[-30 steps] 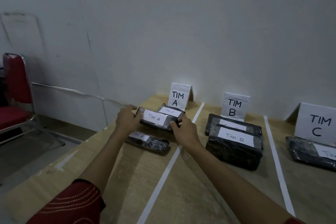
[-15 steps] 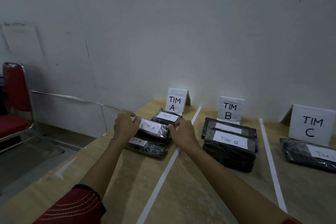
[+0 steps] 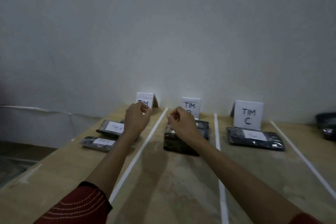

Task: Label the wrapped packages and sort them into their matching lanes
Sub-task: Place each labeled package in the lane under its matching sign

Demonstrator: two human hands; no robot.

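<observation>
— Where are our hands?
— Our left hand (image 3: 137, 120) hangs in front of the A sign (image 3: 145, 98), and our right hand (image 3: 182, 125) is above the B stack (image 3: 174, 144). Both have loosely curled fingers. We see nothing in either, and neither touches a pack.

— What could go wrong from here?
— Our right forearm lies low over the B stack. If we drew it back carelessly, we could knock the top pack askew or push it over the tape (image 3: 217, 140) toward lane C. Our left wrist is just over the rear A pack (image 3: 111, 127). A sweep there could shove it into the front A pack (image 3: 99, 143), which sits near the worktop (image 3: 172, 178) edge and might slide off.

— And the labels?
— The writing is too blurred to read, so we judge a mis-sort could slip past unless we check each pack against its sign.

— How do the packs look?
— They are flat and oblong in dark, glossy wrap, and those whose tops show carry a white label. Lane A shows two, with a scrap of a third behind the left hand. The stack is in lane B below the B sign (image 3: 190, 106). One wide C pack (image 3: 254, 137) lies before the C sign (image 3: 248, 114). A dark bundle (image 3: 327, 129) lies at the far right, beyond lane C, and we can't tell whether it is labelled.
</observation>
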